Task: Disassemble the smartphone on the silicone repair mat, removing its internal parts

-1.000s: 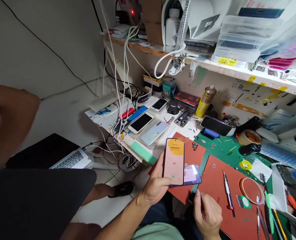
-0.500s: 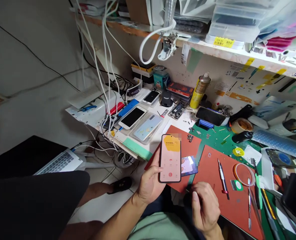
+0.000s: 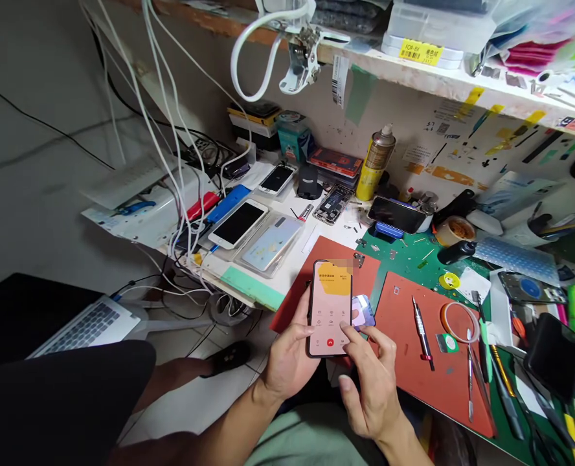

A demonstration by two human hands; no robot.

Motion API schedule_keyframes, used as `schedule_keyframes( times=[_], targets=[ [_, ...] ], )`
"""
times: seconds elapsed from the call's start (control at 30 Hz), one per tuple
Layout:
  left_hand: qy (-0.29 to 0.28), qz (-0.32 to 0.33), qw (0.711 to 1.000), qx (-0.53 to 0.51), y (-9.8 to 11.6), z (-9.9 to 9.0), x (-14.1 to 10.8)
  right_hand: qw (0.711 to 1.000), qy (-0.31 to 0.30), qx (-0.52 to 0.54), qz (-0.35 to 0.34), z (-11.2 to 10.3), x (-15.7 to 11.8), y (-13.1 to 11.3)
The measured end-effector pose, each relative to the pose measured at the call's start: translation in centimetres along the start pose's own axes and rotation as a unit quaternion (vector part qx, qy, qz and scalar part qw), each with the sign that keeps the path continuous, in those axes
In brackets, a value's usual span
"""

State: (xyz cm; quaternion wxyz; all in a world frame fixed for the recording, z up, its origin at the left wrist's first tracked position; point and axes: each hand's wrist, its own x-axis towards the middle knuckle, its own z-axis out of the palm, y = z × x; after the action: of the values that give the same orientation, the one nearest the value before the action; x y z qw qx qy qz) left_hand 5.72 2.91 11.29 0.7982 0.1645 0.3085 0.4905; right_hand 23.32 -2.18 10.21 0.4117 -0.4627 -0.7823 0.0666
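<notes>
In my left hand [image 3: 288, 359] is a smartphone [image 3: 330, 303], held upright with its screen toward me. The lit screen is pink with a yellow patch at the top, rows of small icons and a round red button low down. My right hand [image 3: 373, 383] is open at the phone's lower right, its index fingertip at the screen's right side; whether it touches the glass I cannot tell. Partly hidden behind the phone, a shiny blue-purple flat object [image 3: 366, 312] shows over the red mat [image 3: 353, 249].
A second red mat [image 3: 399, 336] carries a precision screwdriver [image 3: 422, 331], a tape ring [image 3: 460, 322] and tweezers. Several phones, including a white one [image 3: 239, 224], lie at the left back near a spray can [image 3: 375, 162]. Cables [image 3: 164, 103] hang left; a person's leg [image 3: 183, 369] is beside me.
My right hand has risen from beside the mat to the phone's screen, its fingers opening out. More icons show on the screen. The camera view has shifted somewhat.
</notes>
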Motion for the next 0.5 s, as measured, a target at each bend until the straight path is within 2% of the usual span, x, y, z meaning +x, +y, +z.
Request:
schedule_keyframes(
  times=[0.13, 0.23, 0.33, 0.4, 0.5],
  targets=[
    [0.008, 0.003, 1.0, 0.0, 0.2, -0.1, 0.3, 0.998, 0.047, 0.033, 0.017, -0.5, -0.7, 0.4],
    [0.051, 0.025, 0.998, -0.009, 0.9, 0.1, 0.7, 0.995, 0.078, 0.042, 0.046, -0.6, -2.0, 1.7],
    [0.116, 0.051, 0.992, -0.007, 2.5, -0.3, 1.4, 0.992, 0.094, 0.032, 0.079, -0.3, -3.3, 3.5],
    [0.174, 0.07, 0.982, 0.015, 4.3, -1.0, 2.1, 0.989, 0.103, 0.022, 0.107, 0.0, -4.0, 4.5],
    [0.29, 0.119, 0.947, 0.067, 8.0, -2.7, 3.8, 0.986, 0.101, 0.016, 0.134, 0.1, -4.3, 5.2]
  ],
)
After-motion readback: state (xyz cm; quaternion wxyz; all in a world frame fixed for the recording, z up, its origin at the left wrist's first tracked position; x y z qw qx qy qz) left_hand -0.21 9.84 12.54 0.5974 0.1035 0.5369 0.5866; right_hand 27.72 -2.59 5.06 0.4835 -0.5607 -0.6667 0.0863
